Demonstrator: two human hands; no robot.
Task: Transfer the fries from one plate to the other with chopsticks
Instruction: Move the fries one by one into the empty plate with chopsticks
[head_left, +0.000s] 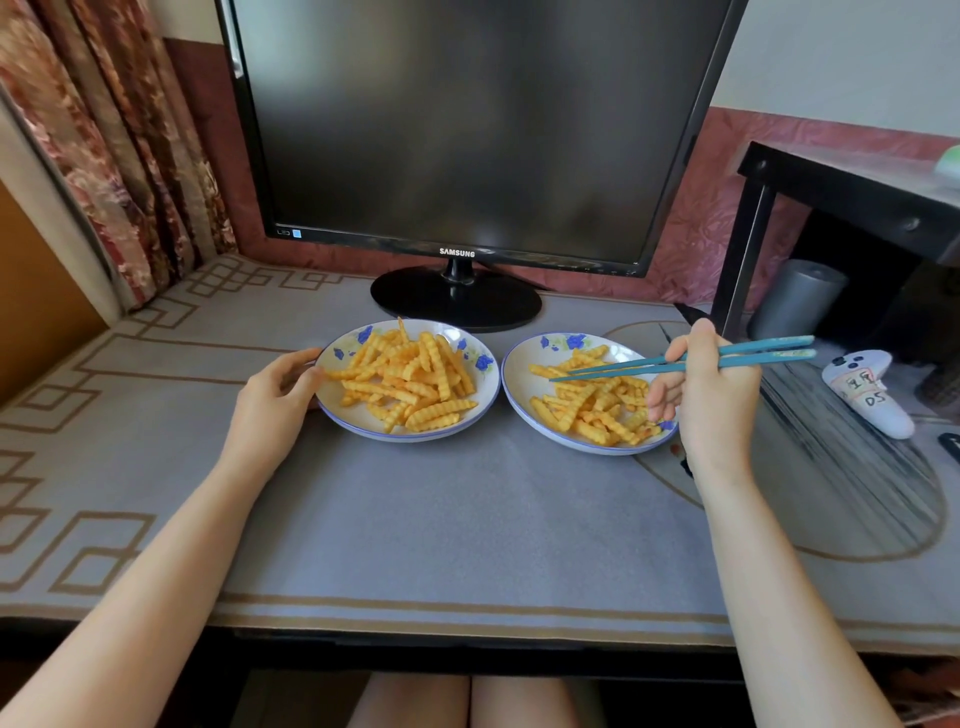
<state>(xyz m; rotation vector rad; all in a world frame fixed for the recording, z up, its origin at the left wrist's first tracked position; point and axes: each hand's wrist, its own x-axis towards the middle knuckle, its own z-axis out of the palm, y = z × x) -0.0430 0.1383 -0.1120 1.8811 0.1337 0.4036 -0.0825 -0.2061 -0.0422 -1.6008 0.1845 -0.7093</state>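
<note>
Two white plates with blue flowers stand side by side on the grey table. The left plate (358, 415) carries a big heap of crinkle-cut fries (410, 382). The right plate (514, 384) holds a flatter layer of fries (592, 410). My left hand (275, 400) grips the left rim of the left plate. My right hand (711, 395) holds a pair of teal chopsticks (675, 364) at the right plate's right edge. Their tips hover over the right plate's fries, with nothing pinched between them.
A black Samsung monitor (467, 135) stands just behind the plates on its round base (457, 301). A white game controller (867, 395) lies to the right. A black side table (852, 208) with a grey cylinder (800, 301) under it is at the far right. Curtains (104, 130) hang at the left.
</note>
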